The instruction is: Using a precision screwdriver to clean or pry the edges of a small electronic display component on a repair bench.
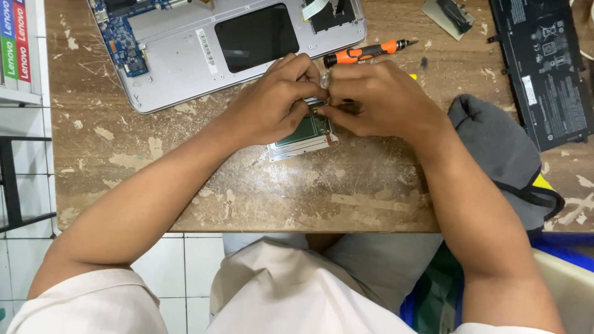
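A small flat module [304, 135], silver-edged with a green board face, lies on the worn wooden table [297, 198] near its front edge, tilted slightly, its upper end covered by both hands. The left hand [275, 102] rests on the module's upper left part, fingers curled and pinched together at its top edge. The right hand [377, 99] meets it from the other side, thumb and fingertips pressed closed on the same top edge, so the two hands touch knuckle to knuckle; exactly what small part sits between the fingertips is hidden. Just beyond the hands lies an orange and black screwdriver [365, 52], tip pointing right. Behind it, an opened silver laptop shell [185, 62] lies with its dark rectangular cut-out and a blue circuit board [124, 43] exposed at its left. At the table's right end rests a flat black battery pack [547, 68], and nearer the person a grey cloth pouch [501, 154] lies beside the right forearm. A small grey bracket piece [448, 15] sits near the far edge.
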